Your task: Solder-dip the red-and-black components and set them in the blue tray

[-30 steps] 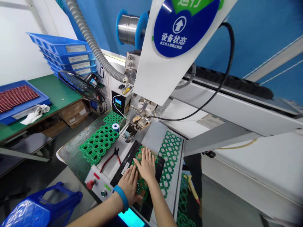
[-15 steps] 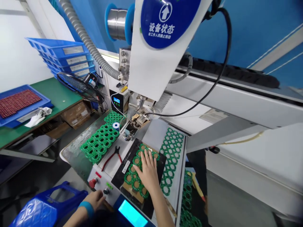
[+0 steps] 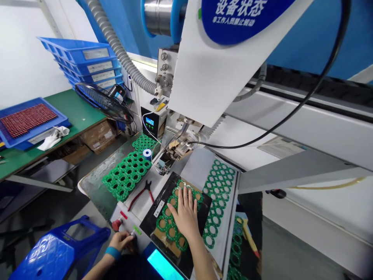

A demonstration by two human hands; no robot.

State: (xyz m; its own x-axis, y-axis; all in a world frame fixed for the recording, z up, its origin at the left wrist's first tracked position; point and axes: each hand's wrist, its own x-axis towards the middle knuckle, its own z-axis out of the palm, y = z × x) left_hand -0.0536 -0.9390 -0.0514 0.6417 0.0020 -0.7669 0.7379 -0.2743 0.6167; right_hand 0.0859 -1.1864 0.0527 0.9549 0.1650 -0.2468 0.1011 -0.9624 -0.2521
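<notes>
Two hands are logged at the machine. The right hand (image 3: 185, 212) is laid open and flat, fingers spread, on a green ring-patterned circuit-board panel (image 3: 167, 212), which is seated on a tan card sheet (image 3: 159, 237) over a black fixture plate (image 3: 204, 217). The left hand (image 3: 121, 241) is drawn in narrow, its fingers closed on a small knob (image 3: 132, 233) of the white control console (image 3: 129, 219), near a red stop button (image 3: 117, 224). The panel is judged light, thin and stiff, but fragile at the narrow bridges between rings; hold is best taken flat, by the outer rings. Its long axis appears to run from the near edge of the plate toward the soldering head (image 3: 175, 149), though part is hidden by the right hand, so this cannot be fixed. Red-handled side cutters (image 3: 142, 196) are lying just beside the plate; further green panels (image 3: 217, 202) are laid beyond its far side.
</notes>
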